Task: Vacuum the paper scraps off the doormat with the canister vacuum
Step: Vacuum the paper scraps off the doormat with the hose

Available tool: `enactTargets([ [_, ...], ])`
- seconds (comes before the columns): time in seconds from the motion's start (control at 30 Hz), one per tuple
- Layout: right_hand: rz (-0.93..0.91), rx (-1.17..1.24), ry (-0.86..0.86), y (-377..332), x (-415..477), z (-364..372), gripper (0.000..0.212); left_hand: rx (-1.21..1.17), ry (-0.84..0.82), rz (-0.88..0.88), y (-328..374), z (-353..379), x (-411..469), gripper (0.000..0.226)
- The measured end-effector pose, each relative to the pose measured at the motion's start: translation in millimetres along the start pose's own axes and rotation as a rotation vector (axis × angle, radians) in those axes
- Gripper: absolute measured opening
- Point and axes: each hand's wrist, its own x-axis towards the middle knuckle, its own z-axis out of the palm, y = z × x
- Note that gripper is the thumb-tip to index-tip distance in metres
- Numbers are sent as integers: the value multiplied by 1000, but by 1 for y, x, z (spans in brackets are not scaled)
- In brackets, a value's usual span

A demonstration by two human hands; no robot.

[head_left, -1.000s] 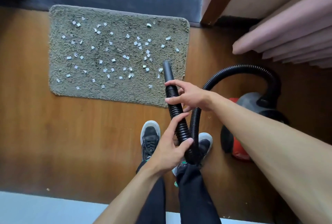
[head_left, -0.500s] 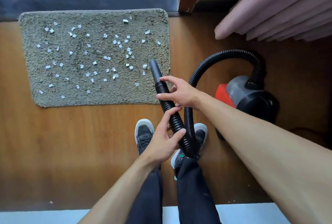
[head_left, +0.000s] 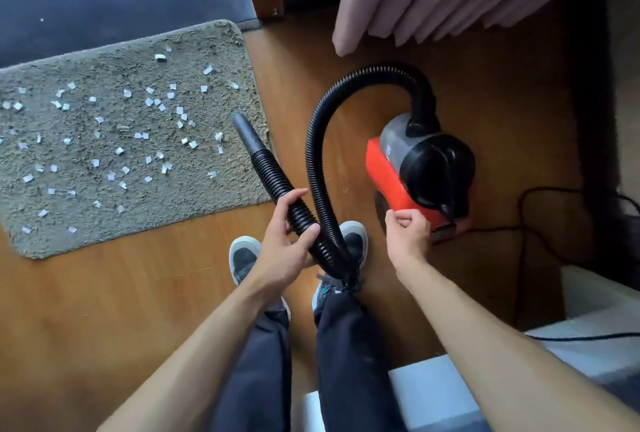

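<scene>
Moved since a moment ago: right hand [head_left: 408, 234] is letting go of the hose [head_left: 312, 154] and swinging out to four o'clock, toward the canister vacuum [head_left: 415, 168]; left hand [head_left: 287, 244] is staying on the hose.
Left grip: fingers and thumb are wrapping round the ribbed hose just behind the nozzle [head_left: 246, 133].
Right grip: fingers are curling in, seemingly holding nothing, right at the near corner of the red body; I cannot tell if they are touching it.
Nozzle: pointing to eleven o'clock, its tip hanging over the near-right edge of the doormat [head_left: 156, 209].
Paper scraps [head_left: 141, 136]: lying scattered all over the mat, none looking picked up yet.
Step in hand: probably reaching for the switch, so suction is not yet working.
Next move: getting the motor running, then lowering the nozzle onto the pile and sweeping from three toward nine o'clock.
</scene>
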Motion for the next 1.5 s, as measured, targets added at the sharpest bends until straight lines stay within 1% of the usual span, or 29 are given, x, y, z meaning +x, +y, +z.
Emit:
enactTargets([
  [0.07,120,-12,36,15,8,-13,40,26,22,22,-3,7,3,49],
  [0.17,237,3,-30,32,26,-23,78,74,38,48,-6,15,7,48],
  [0.23,284,25,-87,43,41,-23,93,80,40,51,-9,18,11,48],
  [0.33,308,30,-139,52,58,-15,105,68,40,49,-13,18,16,47],
  [0.43,307,41,-109,53,63,0,115,75,42,49,-18,18,21,46],
  [0.53,306,78,-82,54,62,11,118,86,51,43,-22,18,26,46],
  [0.63,317,64,-107,59,59,10,124,107,59,24,-26,18,28,47],
  [0.73,297,-9,-160,64,54,-2,121,103,49,0,-30,20,27,47],
  [0.87,265,-1,-288,65,48,-22,116,119,38,-18,-32,24,23,46],
  [0.9,254,-30,-301,63,47,-25,114,109,43,-21,-32,23,22,47],
  [0.97,217,-140,-263,53,42,-28,99,79,34,-31,-32,22,19,47],
  [1.03,115,-247,-187,34,32,-26,71,71,26,-37,-30,20,16,47],
  [1.07,37,-278,-196,21,27,-22,59,72,22,-35,-30,18,14,47],
  [1.1,-48,-287,-250,4,21,-17,51,74,19,-31,-30,16,13,47],
  [1.17,-186,-258,-439,-33,11,0,45,82,8,-19,-30,11,9,46],
  [1.3,-392,-266,-842,-97,-10,46,49,99,19,9,-37,-2,7,46],
  [1.4,-449,-304,-1058,-120,-24,78,56,75,17,19,-43,-12,5,49],
  [1.5,-422,-363,-1173,-128,-30,95,57,26,15,23,-46,-18,1,51],
])
